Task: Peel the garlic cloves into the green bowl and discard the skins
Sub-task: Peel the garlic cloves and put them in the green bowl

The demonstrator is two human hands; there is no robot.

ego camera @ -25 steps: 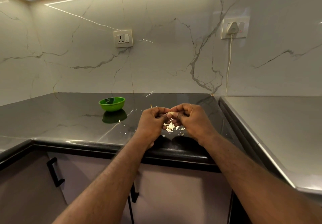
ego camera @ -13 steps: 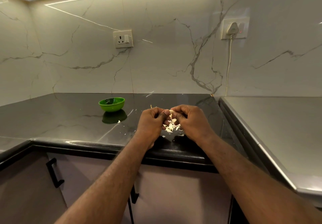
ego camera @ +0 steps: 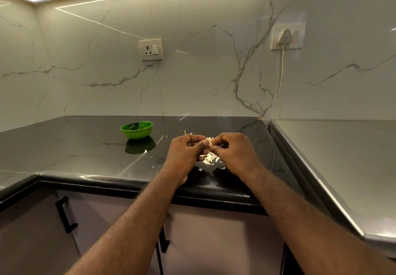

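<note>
My left hand and my right hand meet over the black counter, fingertips pinched together on a pale garlic clove. The clove is mostly hidden by the fingers. Below the hands lies a small heap of white garlic skins on the counter. The green bowl stands to the left and a bit farther back, apart from both hands; its contents are too dim to make out.
Small skin flecks are scattered on the counter near the bowl. A grey steel surface adjoins on the right. A white cable hangs from a wall plug. Cabinet doors with black handles sit below the counter edge.
Both hands have stayed in place, fingers working slightly on the clove. A little more of the clove shows between the fingertips now.
</note>
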